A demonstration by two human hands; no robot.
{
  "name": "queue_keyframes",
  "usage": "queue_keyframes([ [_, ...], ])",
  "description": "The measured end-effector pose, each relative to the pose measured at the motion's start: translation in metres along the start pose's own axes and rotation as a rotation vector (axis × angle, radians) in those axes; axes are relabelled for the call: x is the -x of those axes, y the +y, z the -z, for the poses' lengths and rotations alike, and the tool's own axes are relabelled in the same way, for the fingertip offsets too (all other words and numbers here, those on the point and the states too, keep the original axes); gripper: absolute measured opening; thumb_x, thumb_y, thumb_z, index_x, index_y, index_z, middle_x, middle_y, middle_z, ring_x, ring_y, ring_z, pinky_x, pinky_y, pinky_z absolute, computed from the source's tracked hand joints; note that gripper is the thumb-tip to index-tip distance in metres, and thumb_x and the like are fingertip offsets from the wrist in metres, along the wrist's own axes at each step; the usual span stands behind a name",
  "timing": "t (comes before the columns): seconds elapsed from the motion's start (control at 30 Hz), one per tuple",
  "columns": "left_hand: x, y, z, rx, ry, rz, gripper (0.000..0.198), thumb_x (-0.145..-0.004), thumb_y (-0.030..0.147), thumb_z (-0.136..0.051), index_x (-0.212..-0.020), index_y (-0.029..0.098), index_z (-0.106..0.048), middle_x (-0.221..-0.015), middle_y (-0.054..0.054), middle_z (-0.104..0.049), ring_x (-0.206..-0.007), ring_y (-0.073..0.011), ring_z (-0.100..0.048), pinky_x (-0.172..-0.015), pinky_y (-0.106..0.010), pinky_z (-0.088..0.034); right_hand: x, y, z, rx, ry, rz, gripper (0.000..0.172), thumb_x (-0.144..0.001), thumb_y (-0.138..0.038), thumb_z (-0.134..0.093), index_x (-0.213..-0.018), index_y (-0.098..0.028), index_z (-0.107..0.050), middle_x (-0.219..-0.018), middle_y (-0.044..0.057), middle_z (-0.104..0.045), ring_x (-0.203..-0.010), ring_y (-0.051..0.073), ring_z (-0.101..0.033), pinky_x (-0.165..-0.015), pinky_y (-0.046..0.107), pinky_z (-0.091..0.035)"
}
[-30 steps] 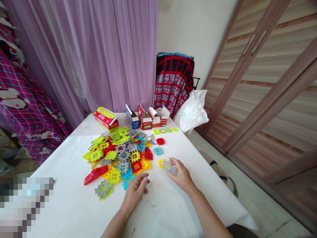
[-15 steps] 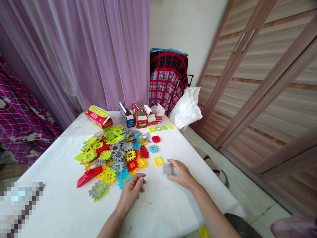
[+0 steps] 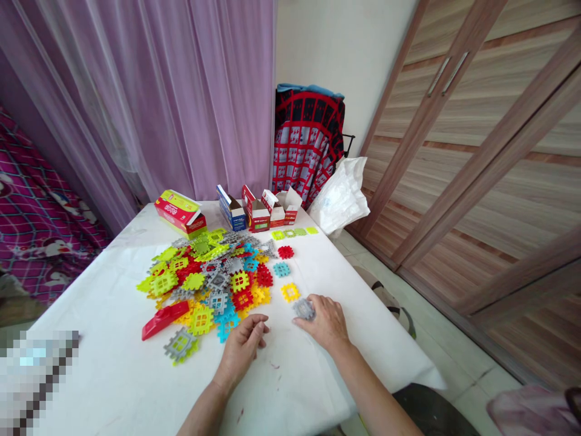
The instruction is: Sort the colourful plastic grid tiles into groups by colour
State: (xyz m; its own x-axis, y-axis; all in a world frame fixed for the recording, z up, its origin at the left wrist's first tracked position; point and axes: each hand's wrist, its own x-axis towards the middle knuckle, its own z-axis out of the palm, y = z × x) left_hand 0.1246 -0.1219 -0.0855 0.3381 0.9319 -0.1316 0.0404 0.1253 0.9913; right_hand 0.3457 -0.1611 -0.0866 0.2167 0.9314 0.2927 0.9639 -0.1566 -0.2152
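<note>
My right hand (image 3: 327,321) has its thumb and fingers around a grey interlocking plastic tile (image 3: 304,309), low over the white-covered table (image 3: 290,387); the tile is slightly blurred. Just beyond it lies a yellow tile (image 3: 290,292), followed by a blue tile (image 3: 281,269) and a red tile (image 3: 285,252) in a loose column. My left hand (image 3: 245,342) rests at the near edge of the tile pile, fingers curled in and nothing visible in them. That pile (image 3: 218,281) mixes grey, green, red, yellow and blue tiles.
Several light green tiles (image 3: 295,232) lie in a row near the back. Behind the pile stand a red and green box (image 3: 181,215), a blue box (image 3: 232,212) and open red boxes (image 3: 258,219). A red plastic piece (image 3: 164,320) sits left. A white bag (image 3: 340,197) hangs beyond the right edge.
My right hand has shifted slightly left and nearer with the grey tile, its fingers drawn in more over it. My left hand stays nearly still.
</note>
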Motion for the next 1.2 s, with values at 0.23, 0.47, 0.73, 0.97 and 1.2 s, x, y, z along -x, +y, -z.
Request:
queue_keyframes([
  [0.23, -0.001, -0.003, 0.0, 0.017, -0.004, -0.001, 0.047, -0.068, 0.057, -0.064, -0.093, 0.018, -0.064, -0.073, -0.001, -0.063, -0.051, -0.0105, -0.055, -0.035, -0.018, -0.034, -0.024, 0.006, 0.011, -0.07, -0.048, 0.074, 0.029, -0.084, -0.038, -0.06, -0.108, -0.022, -0.062, -0.107, 0.007, -0.064, -0.1, 0.023, -0.057, -0.086, 0.034, -0.04],
  [0.47, -0.002, -0.003, -0.001, 0.016, 0.01, 0.001, 0.046, -0.068, 0.057, -0.064, -0.093, 0.018, -0.063, -0.072, -0.001, -0.063, -0.05, -0.0101, -0.055, -0.035, -0.018, -0.034, -0.084, 0.005, 0.012, -0.177, -0.351, 0.36, 0.04, -0.069, -0.021, -0.068, -0.109, -0.024, -0.068, -0.121, 0.004, -0.063, -0.112, 0.023, -0.055, -0.097, 0.033, -0.041],
  [0.73, -0.001, -0.003, -0.001, 0.01, 0.008, 0.012, 0.046, -0.068, 0.056, -0.063, -0.092, 0.017, -0.063, -0.072, -0.001, -0.063, -0.05, -0.0099, -0.054, -0.036, -0.018, -0.034, -0.101, 0.007, -0.001, -0.132, -0.446, 0.43, 0.042, -0.071, -0.025, -0.069, -0.112, -0.025, -0.068, -0.119, 0.005, -0.064, -0.111, 0.022, -0.057, -0.096, 0.03, -0.042],
  [0.97, -0.001, -0.004, -0.001, 0.014, -0.012, 0.009, 0.044, -0.07, 0.055, -0.062, -0.093, 0.018, -0.064, -0.074, -0.002, -0.064, -0.051, -0.0101, -0.055, -0.036, -0.017, -0.034, -0.11, 0.009, -0.006, -0.138, -0.429, 0.44, 0.041, -0.072, -0.023, -0.068, -0.113, -0.023, -0.067, -0.119, 0.007, -0.064, -0.111, 0.023, -0.057, -0.096, 0.032, -0.043],
  [1.2, 0.0, -0.004, -0.001, 0.018, -0.025, 0.029, 0.044, -0.07, 0.055, -0.062, -0.094, 0.018, -0.064, -0.074, -0.002, -0.063, -0.052, -0.0101, -0.055, -0.037, -0.017, -0.033, -0.118, 0.004, 0.003, -0.087, -0.452, 0.408, 0.037, -0.073, -0.029, -0.07, -0.109, -0.022, -0.069, -0.114, 0.008, -0.064, -0.106, 0.024, -0.059, -0.093, 0.032, -0.044],
])
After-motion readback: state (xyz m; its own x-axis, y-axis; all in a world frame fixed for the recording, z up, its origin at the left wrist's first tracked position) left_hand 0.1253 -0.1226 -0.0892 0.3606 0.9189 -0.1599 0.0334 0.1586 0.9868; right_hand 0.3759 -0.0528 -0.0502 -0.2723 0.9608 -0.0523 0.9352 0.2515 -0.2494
